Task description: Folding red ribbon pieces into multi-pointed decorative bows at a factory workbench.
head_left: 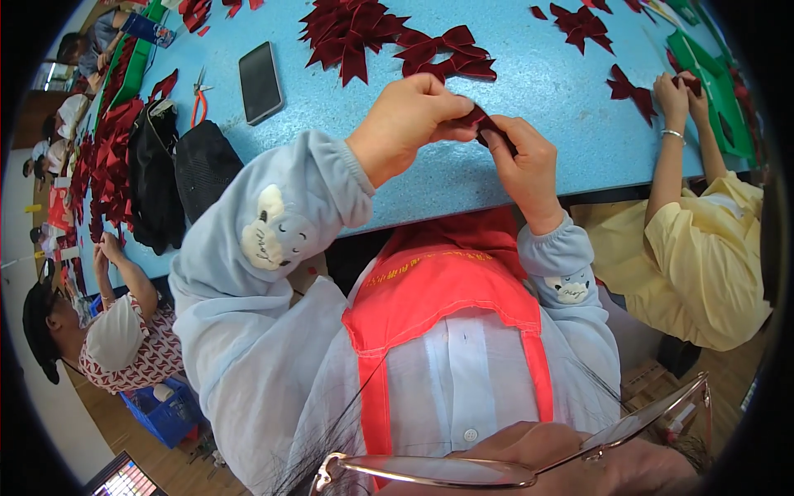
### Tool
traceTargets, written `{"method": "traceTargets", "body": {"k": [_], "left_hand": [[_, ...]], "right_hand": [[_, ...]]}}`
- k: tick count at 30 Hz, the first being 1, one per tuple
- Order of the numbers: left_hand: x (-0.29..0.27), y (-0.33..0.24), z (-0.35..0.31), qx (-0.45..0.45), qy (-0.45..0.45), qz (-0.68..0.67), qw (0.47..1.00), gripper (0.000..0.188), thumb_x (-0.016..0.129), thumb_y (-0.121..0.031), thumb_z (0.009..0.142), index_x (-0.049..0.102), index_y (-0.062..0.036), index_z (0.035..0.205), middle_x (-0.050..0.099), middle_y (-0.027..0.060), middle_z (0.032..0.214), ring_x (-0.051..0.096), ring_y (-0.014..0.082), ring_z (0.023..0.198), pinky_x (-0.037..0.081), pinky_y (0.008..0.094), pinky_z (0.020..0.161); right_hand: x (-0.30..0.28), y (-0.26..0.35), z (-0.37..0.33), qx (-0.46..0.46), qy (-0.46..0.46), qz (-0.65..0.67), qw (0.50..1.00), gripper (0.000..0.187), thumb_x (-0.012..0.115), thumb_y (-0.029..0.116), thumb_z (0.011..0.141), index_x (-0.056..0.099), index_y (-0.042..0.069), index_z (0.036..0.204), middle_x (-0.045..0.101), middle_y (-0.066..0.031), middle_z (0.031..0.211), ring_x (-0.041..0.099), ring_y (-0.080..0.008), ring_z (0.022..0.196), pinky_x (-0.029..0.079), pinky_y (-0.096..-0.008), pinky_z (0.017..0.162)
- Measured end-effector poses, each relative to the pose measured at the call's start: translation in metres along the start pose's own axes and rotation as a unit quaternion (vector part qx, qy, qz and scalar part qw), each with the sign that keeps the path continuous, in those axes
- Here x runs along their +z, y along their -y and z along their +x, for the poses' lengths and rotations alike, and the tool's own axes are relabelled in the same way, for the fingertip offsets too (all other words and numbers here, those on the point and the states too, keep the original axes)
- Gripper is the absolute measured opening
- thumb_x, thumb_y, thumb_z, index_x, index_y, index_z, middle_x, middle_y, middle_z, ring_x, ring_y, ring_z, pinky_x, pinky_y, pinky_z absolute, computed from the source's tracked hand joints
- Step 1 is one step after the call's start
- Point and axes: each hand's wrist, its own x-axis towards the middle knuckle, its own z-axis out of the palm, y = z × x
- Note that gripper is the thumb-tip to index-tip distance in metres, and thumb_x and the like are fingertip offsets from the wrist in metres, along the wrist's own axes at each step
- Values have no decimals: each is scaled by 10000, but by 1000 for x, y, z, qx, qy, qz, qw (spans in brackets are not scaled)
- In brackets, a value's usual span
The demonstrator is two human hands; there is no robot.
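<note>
Room: you were in a workshop!
Blue table (339, 124): dark red bows (351, 33) lay heaped before you!
Your right: a co-worker (703, 256) worked beside a green tray (699, 56)!

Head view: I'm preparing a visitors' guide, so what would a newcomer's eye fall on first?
Probably the red apron, just below centre. Next come the dark red bows heaped on the blue table, at the top. Between them, the left hand and right hand hold a dark red piece.

Gap between phone (261, 83) and bows (351, 35)
</note>
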Motion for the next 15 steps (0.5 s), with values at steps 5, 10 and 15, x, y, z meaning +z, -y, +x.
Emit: {"method": "traceTargets", "body": {"k": [5, 10, 15], "left_hand": [[13, 10, 18, 209, 29, 88, 973, 263, 628, -51, 813, 510, 48, 1027, 600, 108, 872, 625, 173, 745, 542, 261, 676], [15, 16, 22, 167, -18, 40, 985, 304, 620, -1, 787, 475, 37, 1051, 604, 106, 864, 621, 161, 736, 533, 253, 621], [16, 24, 20, 132, -49, 117, 983, 333, 616, 11, 765, 471, 9, 1065, 627, 100, 829, 619, 154, 716, 510, 244, 594]], "right_hand": [[7, 4, 6, 52, -85, 39, 994, 131, 599, 54, 838, 625, -10, 949, 622, -51, 763, 580, -108, 673, 455, -228, 598], [11, -8, 5, 120, -110, 142, 976, 142, 600, 80, 853, 628, -16, 954, 602, 4, 734, 533, -78, 628, 430, -207, 561], [10, -13, 4, 247, -67, 309, 916, 151, 601, 96, 855, 635, -1, 964, 565, 28, 687, 432, -31, 537, 335, -177, 472]]}}
